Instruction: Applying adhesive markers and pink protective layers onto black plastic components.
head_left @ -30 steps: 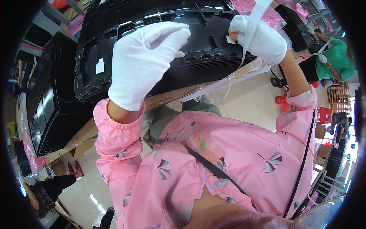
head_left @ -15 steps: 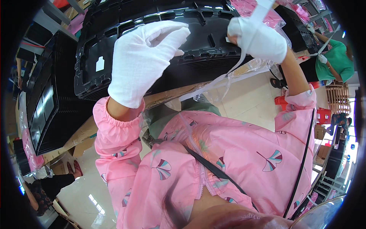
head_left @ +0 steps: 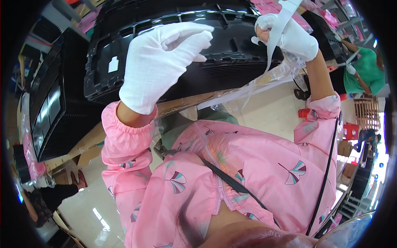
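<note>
gripping the white strip [head_left: 283, 18] in the right hand [head_left: 297, 41] above the black tray [head_left: 235, 29], probably so it won't flop down, left hand [head_left: 153, 66] curled, can't tell if its fingertips meet.

Your gloves [head_left: 155, 68] and strip [head_left: 281, 25] are white, your tray [head_left: 235, 35] black. Your pink jacket [head_left: 256, 165] carries teal, maroon and white fans [head_left: 295, 173].

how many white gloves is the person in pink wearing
2: one white glove on the left hand, above the black tray; the other on the right hand, with the white strip across it.
</note>
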Motion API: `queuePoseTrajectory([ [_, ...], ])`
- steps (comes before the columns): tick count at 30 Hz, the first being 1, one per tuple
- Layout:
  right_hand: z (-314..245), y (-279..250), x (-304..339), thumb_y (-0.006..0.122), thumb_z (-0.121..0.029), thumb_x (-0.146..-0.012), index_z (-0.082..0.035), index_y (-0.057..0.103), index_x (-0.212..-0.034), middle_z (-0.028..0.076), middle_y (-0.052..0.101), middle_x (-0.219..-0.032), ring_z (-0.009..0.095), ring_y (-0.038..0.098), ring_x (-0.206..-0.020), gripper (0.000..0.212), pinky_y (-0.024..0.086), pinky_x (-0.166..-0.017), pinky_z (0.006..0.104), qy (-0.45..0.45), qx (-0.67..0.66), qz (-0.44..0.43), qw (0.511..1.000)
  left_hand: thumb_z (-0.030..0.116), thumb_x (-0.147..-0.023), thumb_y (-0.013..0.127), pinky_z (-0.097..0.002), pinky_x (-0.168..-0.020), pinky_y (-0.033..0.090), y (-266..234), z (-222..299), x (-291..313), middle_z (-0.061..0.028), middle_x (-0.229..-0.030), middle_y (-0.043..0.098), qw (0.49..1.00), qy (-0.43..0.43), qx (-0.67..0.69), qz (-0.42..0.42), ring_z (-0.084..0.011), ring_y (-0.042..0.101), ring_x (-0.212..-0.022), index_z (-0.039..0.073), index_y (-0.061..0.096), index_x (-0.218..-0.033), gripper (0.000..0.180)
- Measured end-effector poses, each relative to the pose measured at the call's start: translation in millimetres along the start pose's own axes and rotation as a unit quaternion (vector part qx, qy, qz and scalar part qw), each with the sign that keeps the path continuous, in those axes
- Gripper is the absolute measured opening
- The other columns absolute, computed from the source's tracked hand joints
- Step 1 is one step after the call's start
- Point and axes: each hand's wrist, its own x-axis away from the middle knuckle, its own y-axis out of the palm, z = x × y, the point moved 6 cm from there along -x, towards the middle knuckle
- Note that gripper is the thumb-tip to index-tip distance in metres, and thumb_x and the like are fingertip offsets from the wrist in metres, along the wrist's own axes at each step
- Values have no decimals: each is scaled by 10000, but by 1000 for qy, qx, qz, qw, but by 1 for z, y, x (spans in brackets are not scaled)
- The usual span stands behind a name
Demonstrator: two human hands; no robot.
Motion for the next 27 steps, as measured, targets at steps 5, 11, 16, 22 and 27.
queuePoseTrajectory([
  [5, 0, 0, -21, 528, -54, -847, -13, 515, -765, -6, 469, -741, 78, 474, -712, 92, 388, -636, 232, -95, -85, 70, 989, 127, -857, 631, -181, -536, 423, -53, 38, 0, -46, -799, 678, 992, -1, -78, 95, -73, 613, -625, 15, 683, -988, 180],
  [11, 3, 9, -40, 565, -10, -838, 0, 505, -770, 9, 488, -743, 83, 464, -688, 92, 394, -643, 220, -72, -116, 108, 985, 136, -862, 621, -219, -623, 438, -145, 15, 4, -13, -866, 663, 924, -82, -372, 17, -77, 594, -701, 73, 698, -1001, 171],
  [16, 2, 12, -36, 558, 0, -827, 0, 521, -787, 16, 502, -771, 85, 466, -694, 55, 400, -649, 221, -82, -96, 123, 984, 179, -865, 628, -242, -635, 440, -136, 12, -1, -16, -881, 655, 851, 63, -513, -96, -95, 574, -701, 77, 700, -991, 177],
  [22, -14, 9, -41, 562, -49, -842, -4, 518, -776, 24, 498, -764, 97, 469, -656, 91, 418, -669, 238, -113, -94, 133, 980, 195, -887, 605, -239, -692, 483, -110, 31, 2, -56, -957, 665, 972, -108, -210, 19, -128, 621, -845, 34, 664, -1058, 242],
  [27, -94, 9, -87, 553, -111, -848, 5, 547, -792, 36, 508, -725, 112, 493, -657, 129, 459, -735, 241, -176, 21, 89, 980, 300, -929, 547, -284, -845, 500, -68, 34, -4, -135, -1269, 505, 982, -133, 138, -5, -216, 586, -1058, -26, 376, -1340, 552],
])
